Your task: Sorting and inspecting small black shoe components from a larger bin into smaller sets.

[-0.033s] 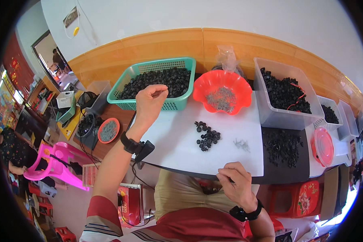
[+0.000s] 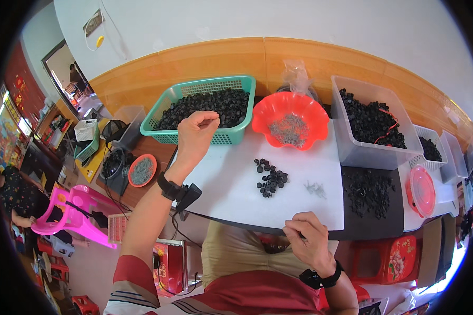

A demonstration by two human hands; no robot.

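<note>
My left hand [image 2: 198,131] is raised over the front of a green basket [image 2: 222,137] filled with small black round parts [image 2: 210,105]. Its thumb and fingers are pinched together, and whatever is between them is too small to make out. At the front edge of the white sheet [image 2: 220,194], my right hand [image 2: 307,235] is closed, its fingers curled; I cannot see anything in them. A small pile of black parts [image 2: 271,180] lies on the sheet between the hands. To its right is a little heap of thin, pale pin-like pieces [image 2: 316,189].
A red scalloped bowl [image 2: 316,125] of thin grey pieces stands behind the sheet. Right of it is a clear bin [image 2: 376,156] of black parts, with more on a dark mat [image 2: 391,222]. A red-rimmed bowl [image 2: 153,171] sits at left. Another person [image 2: 21,194] is at far left.
</note>
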